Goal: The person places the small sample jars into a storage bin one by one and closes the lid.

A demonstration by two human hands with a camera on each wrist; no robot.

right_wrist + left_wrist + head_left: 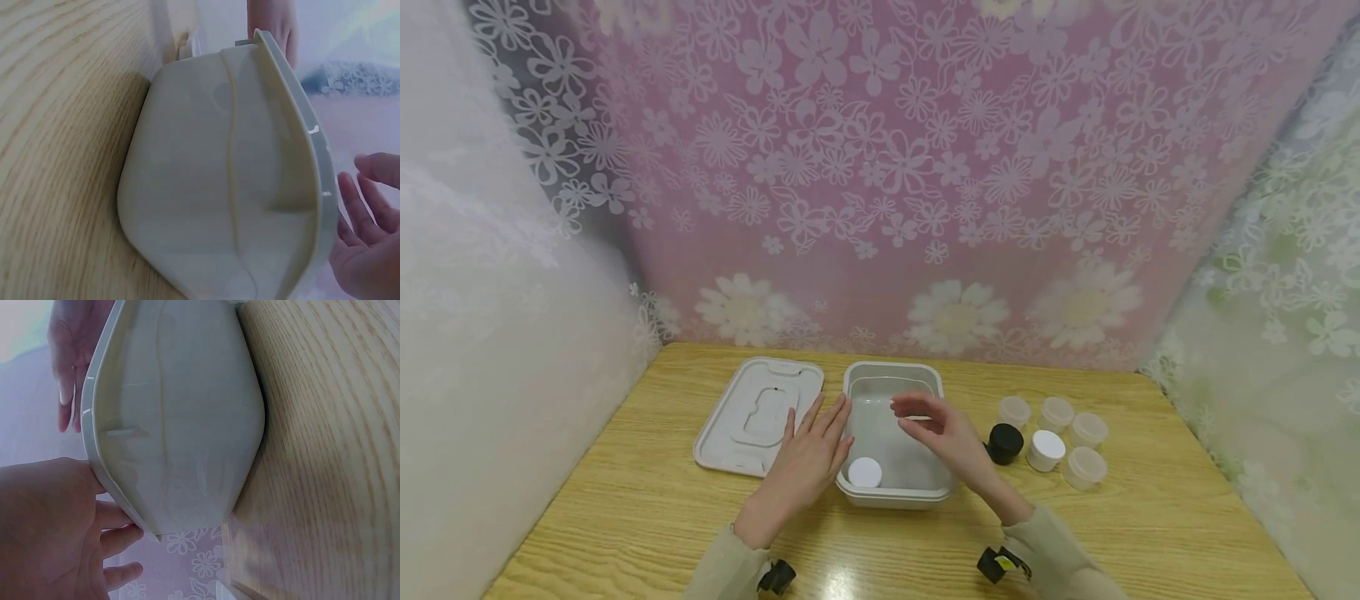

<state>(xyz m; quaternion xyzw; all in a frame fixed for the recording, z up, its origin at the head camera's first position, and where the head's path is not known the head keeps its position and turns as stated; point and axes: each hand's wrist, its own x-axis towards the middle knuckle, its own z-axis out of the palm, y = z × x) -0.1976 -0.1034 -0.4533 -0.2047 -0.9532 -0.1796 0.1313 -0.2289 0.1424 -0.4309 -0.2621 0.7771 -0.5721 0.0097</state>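
Observation:
A grey-white plastic box [895, 492] with a rim stands on the table, and a round white-lidded jar [865, 472] sits in its near left corner. My left hand [808, 458] lies along the box's left rim, fingers extended and spread; in the left wrist view the left hand [50, 525] is right at the rim of the box [187, 425]. Over the right part of the box hovers my right hand [951, 437], fingers loosely bent, thumb apart, nothing between them. The right wrist view shows that hand [372, 237] beside the rim with fingers parted.
Left of the box lies its flat grey-white lid [760, 417]. To the right are a black-lidded jar [1004, 443], a white-lidded jar [1046, 450] and several small translucent-lidded cups [1085, 467]. A floral curtain [925, 208] hangs behind the wooden table [1150, 517].

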